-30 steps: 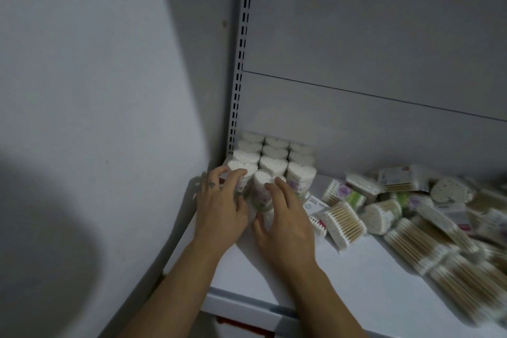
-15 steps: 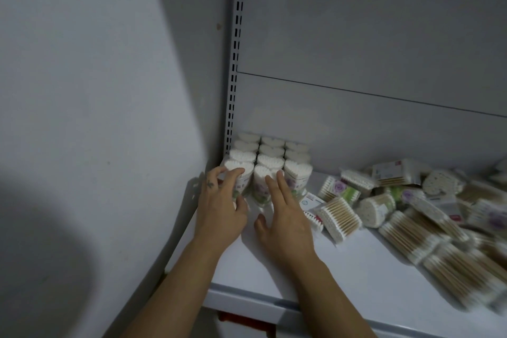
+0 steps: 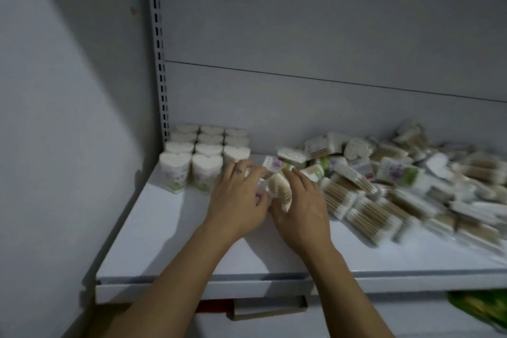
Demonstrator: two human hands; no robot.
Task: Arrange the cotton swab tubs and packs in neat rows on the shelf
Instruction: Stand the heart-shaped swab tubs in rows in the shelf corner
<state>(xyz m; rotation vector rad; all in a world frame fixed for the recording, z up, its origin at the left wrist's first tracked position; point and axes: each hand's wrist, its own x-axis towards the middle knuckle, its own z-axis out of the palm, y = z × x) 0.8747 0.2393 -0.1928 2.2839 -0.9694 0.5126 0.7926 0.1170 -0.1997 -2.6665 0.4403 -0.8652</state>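
Note:
Heart-shaped cotton swab tubs [image 3: 206,157] stand upright in three neat rows in the shelf's back left corner. Just right of them a clear pack of wooden swabs [image 3: 280,190] lies tilted between my hands. My right hand [image 3: 303,211] holds it, thumb at its near end and fingers along its right side. My left hand [image 3: 236,200] rests with spread fingers against the pack's left side, next to the front right tub. The pack is blurred.
A jumbled pile of swab packs and tubs [image 3: 389,186] covers the right half of the white shelf [image 3: 175,230]. A slotted upright [image 3: 159,35] and a side wall [image 3: 68,118] close the left. Below the shelf sit a cardboard box [image 3: 269,309] and a green pack [image 3: 484,307].
Both hands left the front row of tubs and moved right to the wooden swab pack, which is now tilted up between them. The view swung right.

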